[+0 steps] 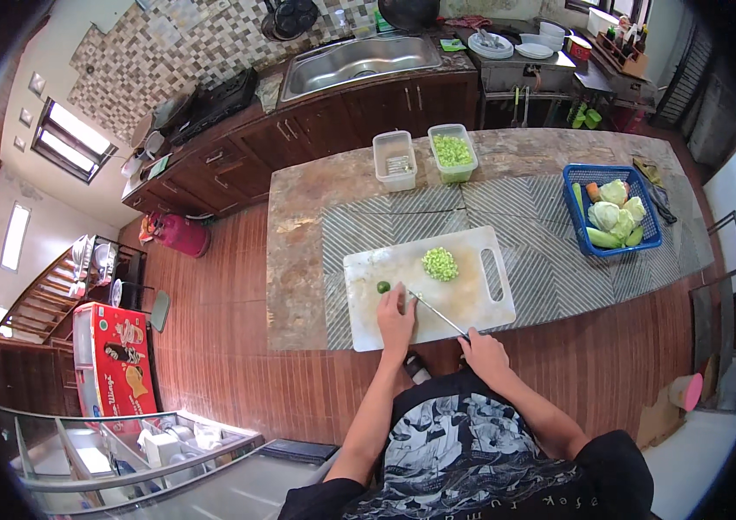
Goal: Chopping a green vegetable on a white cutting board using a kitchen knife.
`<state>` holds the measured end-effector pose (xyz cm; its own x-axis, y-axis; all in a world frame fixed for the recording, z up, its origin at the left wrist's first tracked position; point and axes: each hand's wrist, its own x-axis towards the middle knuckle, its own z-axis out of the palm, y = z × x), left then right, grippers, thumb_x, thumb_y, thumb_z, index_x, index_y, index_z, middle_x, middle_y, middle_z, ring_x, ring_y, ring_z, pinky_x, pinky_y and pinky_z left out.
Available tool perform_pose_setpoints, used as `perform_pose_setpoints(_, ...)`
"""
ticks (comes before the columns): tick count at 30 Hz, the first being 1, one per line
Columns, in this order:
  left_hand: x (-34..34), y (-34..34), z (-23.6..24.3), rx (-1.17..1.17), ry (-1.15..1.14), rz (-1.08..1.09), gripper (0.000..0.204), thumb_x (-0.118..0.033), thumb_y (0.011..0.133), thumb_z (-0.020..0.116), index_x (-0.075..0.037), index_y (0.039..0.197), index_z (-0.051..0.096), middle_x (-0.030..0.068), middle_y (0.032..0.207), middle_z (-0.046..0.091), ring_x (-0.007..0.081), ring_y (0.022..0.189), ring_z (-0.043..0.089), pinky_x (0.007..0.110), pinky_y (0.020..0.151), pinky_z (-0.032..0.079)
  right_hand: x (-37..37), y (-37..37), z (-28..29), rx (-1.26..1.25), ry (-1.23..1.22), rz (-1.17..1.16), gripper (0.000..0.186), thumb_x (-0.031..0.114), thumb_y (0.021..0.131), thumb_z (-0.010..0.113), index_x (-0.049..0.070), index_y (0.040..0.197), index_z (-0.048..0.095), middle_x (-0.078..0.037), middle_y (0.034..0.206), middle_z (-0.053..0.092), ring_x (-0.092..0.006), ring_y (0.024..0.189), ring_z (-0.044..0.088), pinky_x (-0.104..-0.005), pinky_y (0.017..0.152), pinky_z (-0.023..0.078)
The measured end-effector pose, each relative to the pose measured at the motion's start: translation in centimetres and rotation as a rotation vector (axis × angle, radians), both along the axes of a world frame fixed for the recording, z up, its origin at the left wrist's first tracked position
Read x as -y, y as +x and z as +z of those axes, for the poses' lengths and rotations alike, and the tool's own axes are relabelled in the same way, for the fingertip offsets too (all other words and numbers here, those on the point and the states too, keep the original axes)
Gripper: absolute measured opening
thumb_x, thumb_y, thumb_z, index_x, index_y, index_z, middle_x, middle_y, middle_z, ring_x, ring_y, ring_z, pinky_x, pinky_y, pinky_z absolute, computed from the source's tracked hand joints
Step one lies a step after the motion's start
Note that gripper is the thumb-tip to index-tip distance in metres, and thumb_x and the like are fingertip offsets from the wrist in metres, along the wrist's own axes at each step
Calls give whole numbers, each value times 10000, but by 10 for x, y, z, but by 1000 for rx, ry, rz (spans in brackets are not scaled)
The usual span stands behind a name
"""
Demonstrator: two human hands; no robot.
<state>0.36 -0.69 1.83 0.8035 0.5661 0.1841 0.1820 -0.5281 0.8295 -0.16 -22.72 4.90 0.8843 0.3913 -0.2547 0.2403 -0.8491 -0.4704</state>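
Observation:
My right hand [485, 355] is wrapped round the dark handle of a kitchen knife [439, 315], whose blade slants up and left across a white cutting board [368, 325]. The tip of the blade is close to the fingers of my left hand [395, 322]. That hand rests on the board with its fingers bent and pressed together; whatever lies under them is hidden. Just beyond its fingertips sits a small dark green vegetable piece [383, 286]. A heap of diced light green vegetable [440, 264] lies farther right on the board, left of the handle slot.
Behind the board stand an open plastic container [395, 180] and another container [453, 173] with diced green vegetable. At the right, a blue basket [586, 244] holds cauliflower and other vegetables. A striped mat [550, 217] covers part of the table; a sink [359, 68] lies beyond.

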Motion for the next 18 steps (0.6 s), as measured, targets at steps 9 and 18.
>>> perform_pose_setpoints(9,1,-3,-9,48,-32,-12,350,-7,815,753,-15,1162,713,123,1071,631,265,915,632,371,831,517,11,3,8,147,43,1,337,374,969,634,40,948,596,-205,754,685,-403,669,692,-507,590,561)
perform_pose_setpoints(18,28,-20,1,78,350,-375,474,-116,897,615,-166,1368,627,152,1555,426,367,1418,405,486,1150,281,9,10,7,201,140,-69,306,351,926,681,55,977,623,-170,848,682,-391,767,684,-490,656,542)
